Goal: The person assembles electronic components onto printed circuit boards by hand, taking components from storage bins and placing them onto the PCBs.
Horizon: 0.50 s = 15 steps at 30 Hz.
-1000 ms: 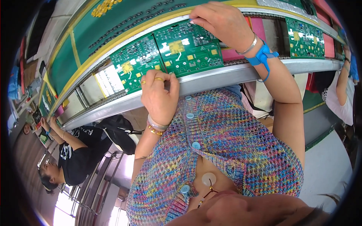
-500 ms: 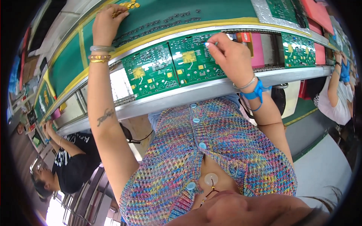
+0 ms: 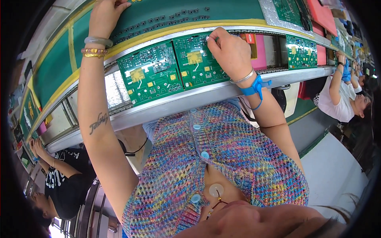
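My left hand [image 3: 106, 16] reaches over the green work mat at the top edge, its thumb and forefinger drawn together beside a pile of small yellow parts [image 3: 137, 1]. The fingertips are partly cut off, and what they hold cannot be made out. Over the upper right part of a green circuit board [image 3: 200, 73] is my right hand [image 3: 230, 53], its fingers curled in a pinch. Anything in that pinch is too small or hidden to name. A second green circuit board [image 3: 152, 81] lies directly to the left on the metal conveyor.
Rows of small black components [image 3: 162, 20] lie on the mat [image 3: 234, 10]. The conveyor's metal rail [image 3: 170, 104] runs before my body. Another circuit board [image 3: 301, 51] sits farther right, near a pink sheet [image 3: 260, 51]. Co-workers sit at the left and right.
The view has shifted, so the boards and mat appear lower left or cut off at the top. My right hand remains over the board, its fingers curled. My left hand stays near the yellow parts.
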Available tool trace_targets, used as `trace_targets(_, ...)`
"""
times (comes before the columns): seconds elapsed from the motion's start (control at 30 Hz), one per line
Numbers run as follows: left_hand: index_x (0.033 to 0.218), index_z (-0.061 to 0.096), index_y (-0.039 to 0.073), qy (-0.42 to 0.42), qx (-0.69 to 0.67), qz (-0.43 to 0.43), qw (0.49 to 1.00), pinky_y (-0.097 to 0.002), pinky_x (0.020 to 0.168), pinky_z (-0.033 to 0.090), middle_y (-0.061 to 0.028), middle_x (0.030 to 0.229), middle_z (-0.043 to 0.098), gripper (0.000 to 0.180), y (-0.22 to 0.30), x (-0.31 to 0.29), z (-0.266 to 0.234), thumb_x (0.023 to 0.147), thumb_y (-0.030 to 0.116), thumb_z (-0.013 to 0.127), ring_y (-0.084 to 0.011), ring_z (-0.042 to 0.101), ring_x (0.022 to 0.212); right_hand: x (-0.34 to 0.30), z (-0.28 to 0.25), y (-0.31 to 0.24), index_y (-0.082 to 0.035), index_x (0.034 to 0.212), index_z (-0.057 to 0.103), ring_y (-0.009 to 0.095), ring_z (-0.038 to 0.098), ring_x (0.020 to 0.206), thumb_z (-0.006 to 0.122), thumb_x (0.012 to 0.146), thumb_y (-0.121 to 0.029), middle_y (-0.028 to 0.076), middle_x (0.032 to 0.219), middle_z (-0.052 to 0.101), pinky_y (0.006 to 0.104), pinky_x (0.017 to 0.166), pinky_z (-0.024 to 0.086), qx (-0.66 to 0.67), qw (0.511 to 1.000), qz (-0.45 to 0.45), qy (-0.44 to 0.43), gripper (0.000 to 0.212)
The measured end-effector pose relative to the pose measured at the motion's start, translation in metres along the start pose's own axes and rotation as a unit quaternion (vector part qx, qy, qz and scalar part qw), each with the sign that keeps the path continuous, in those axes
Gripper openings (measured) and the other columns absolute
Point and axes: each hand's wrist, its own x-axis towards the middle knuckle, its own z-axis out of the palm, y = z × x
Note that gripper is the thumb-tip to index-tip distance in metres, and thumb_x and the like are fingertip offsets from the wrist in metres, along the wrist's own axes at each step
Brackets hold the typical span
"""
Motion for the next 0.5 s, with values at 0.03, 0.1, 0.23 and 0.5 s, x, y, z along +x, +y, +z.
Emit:
trace_targets(0.03, 0.080, 0.063, 0.000, 0.003, 0.003, -0.006, 1.000, -0.0375, 0.068, 0.046, -0.0153, 0.079, 0.062, 0.010, 0.009, -0.007, -0.008, 0.075, 0.008, 0.066, -0.0321, 0.059, 0.077, 0.000, 0.001, -0.001, -0.011, 0.082, 0.060, 0.027, 0.061, 0.052, 0.060, 0.084, -0.024, 0.005, 0.059, 0.062, 0.0390, 0.047, 0.045, -0.005, 1.000, -0.006, 0.004, 0.014)
trace_targets(0.1, 0.077, 0.064, 0.002, 0.047, -0.026, 0.000, 0.999, -0.0372, 0.071, 0.046, -0.0137, 0.078, 0.062, 0.008, 0.021, -0.008, -0.002, 0.075, 0.009, 0.065, -0.0300, 0.058, 0.081, 0.001, 0.002, 0.004, -0.010, 0.082, 0.060, 0.027, 0.061, 0.053, 0.060, 0.084, -0.024, 0.006, 0.060, 0.062, 0.0392, 0.048, 0.046, -0.015, 1.000, 0.005, 0.002, 0.014)
trace_targets(0.23, 0.097, 0.066, 0.003, 0.013, -0.168, -0.013, 0.986, -0.0233, 0.069, 0.047, -0.0027, 0.086, 0.067, 0.020, -0.007, -0.043, -0.005, 0.083, 0.017, 0.068, -0.0104, 0.061, 0.076, 0.002, 0.002, 0.000, -0.010, 0.082, 0.060, 0.028, 0.061, 0.053, 0.060, 0.084, -0.026, 0.006, 0.061, 0.063, 0.0397, 0.048, 0.046, -0.028, 1.000, 0.003, -0.007, 0.016)
trace_targets(0.5, 0.098, 0.068, 0.000, -0.145, -0.416, -0.217, 0.871, -0.0215, 0.070, 0.048, -0.0025, 0.086, 0.067, 0.017, -0.018, -0.158, -0.026, 0.082, 0.007, 0.068, -0.0079, 0.059, 0.075, 0.037, -0.031, 0.032, -0.013, 0.087, 0.065, 0.026, 0.058, 0.056, 0.062, 0.084, -0.037, 0.008, 0.061, 0.059, 0.0363, 0.051, 0.044, 0.042, 0.998, -0.021, 0.040, 0.025)
